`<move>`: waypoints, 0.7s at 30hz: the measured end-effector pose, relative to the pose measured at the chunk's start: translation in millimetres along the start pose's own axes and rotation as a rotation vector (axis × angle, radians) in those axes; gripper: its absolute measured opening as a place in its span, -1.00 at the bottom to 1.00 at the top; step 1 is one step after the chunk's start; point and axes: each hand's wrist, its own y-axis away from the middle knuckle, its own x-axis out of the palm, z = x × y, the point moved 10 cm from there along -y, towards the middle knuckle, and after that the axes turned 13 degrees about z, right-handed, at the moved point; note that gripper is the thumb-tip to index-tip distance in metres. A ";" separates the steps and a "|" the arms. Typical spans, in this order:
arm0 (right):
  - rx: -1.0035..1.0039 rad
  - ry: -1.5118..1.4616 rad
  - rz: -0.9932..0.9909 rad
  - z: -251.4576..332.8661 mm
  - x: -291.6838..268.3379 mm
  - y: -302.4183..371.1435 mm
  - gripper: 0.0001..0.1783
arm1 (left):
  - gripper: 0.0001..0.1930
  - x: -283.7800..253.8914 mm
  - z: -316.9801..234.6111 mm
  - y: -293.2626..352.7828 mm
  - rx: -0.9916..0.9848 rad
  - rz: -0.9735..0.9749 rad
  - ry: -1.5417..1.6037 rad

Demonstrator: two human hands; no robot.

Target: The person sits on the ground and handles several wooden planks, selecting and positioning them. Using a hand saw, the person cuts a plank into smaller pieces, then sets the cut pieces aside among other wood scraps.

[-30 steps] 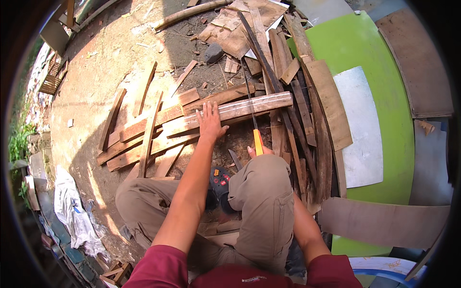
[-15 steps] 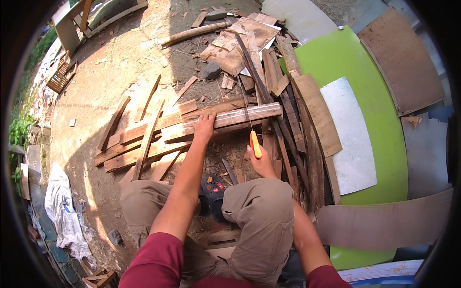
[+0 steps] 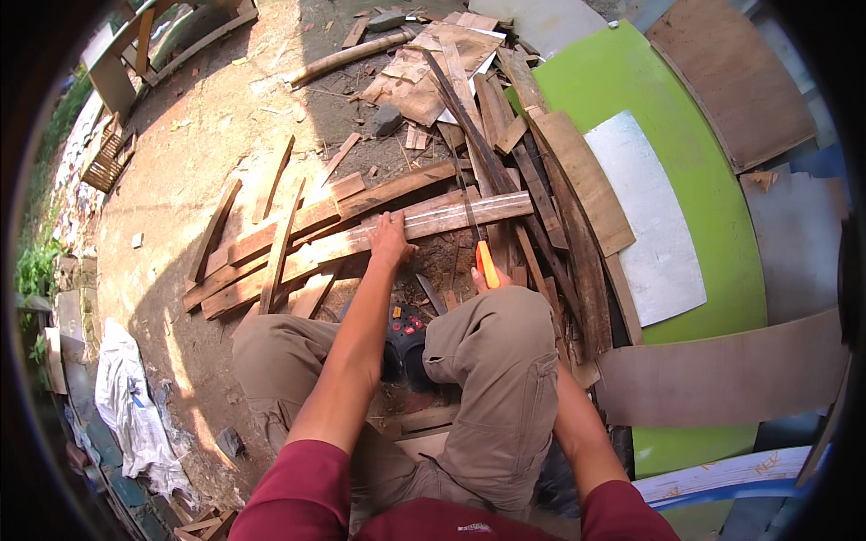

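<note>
A long wooden beam [image 3: 502, 209] with pale streaks along its upper face lies across the wood pile in front of my knees. My left hand [image 3: 391, 240] grips it near the middle, fingers over the far side and thumb at the near side. My right hand [image 3: 488, 280] is closed around the orange handle [image 3: 488, 263] of a handsaw, partly hidden behind my right knee. Its thin dark blade [image 3: 470, 213] points away from me and crosses the beam, right of my left hand. Whether the blade has cut into the wood is too small to tell.
Loose planks [image 3: 271, 236] lie under and left of the beam. More boards and strips [image 3: 550, 212] are heaped at the right, beside a green sheet [image 3: 731, 243] and a white panel [image 3: 649, 225]. A grey stone [image 3: 387, 119] sits beyond. My shoe [image 3: 404, 335] is between the planks and me.
My right hand has drawn slightly toward me with the saw and is now mostly behind the knee. The beam looks slightly turned under my left hand, whose thumb now shows. The whole view has shifted a little.
</note>
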 end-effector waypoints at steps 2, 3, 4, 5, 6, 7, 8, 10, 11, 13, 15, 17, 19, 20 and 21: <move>-0.050 -0.086 0.020 7.7 3.3 -5.7 -0.58 | -0.08 -15.8 19.4 12.0 -0.063 0.026 -0.115; -0.046 -0.103 0.036 6.6 1.3 -4.2 -0.57 | -0.11 -22.7 20.8 18.9 -0.063 0.124 -0.098; -0.035 -0.109 0.050 4.5 -4.8 -0.6 -0.57 | -0.14 -37.0 11.6 28.3 -0.056 0.224 -0.075; -0.025 -0.106 0.094 10.0 -4.8 -0.2 -0.56 | -0.17 -55.8 10.9 35.1 -0.059 0.308 -0.048; -0.035 -0.103 0.169 24.7 4.5 -2.1 -0.56 | -0.21 -82.9 26.3 29.8 0.001 0.300 -0.092; -0.042 -0.100 0.237 40.6 16.4 -3.8 -0.55 | -0.24 -107.0 45.4 34.1 0.056 0.293 -0.139; -0.005 -0.074 0.259 29.0 1.3 -0.8 -0.55 | -0.27 -129.7 7.2 52.6 0.108 0.261 -0.165; 0.043 -0.036 0.353 19.4 -1.8 0.9 -0.54 | -0.26 -180.4 -37.3 93.9 0.151 0.207 -0.219; 0.043 -0.014 0.418 26.1 4.0 -0.3 -0.53 | -0.24 -209.1 -43.1 106.3 0.158 0.175 -0.253; 0.062 0.041 0.510 26.4 1.3 -0.9 -0.52 | -0.24 -252.0 -77.4 138.3 0.298 0.052 -0.232; 0.068 0.087 0.596 29.2 4.2 -1.0 -0.51 | -0.27 -277.3 -104.0 169.6 0.359 0.077 -0.216; 0.081 0.125 0.658 27.6 2.8 -1.2 -0.50 | -0.29 -289.2 -134.2 205.5 0.421 0.047 -0.181; 0.100 0.150 0.717 26.8 11.0 1.3 -0.49 | -0.28 -283.2 -150.6 225.1 0.472 0.078 -0.188; 0.096 0.159 0.734 29.7 15.2 -1.9 -0.49 | -0.27 -276.2 -154.6 231.8 0.493 0.098 -0.191; 0.095 0.179 0.747 31.0 15.1 -5.8 -0.48 | -0.27 -262.6 -157.8 233.8 0.483 0.139 -0.209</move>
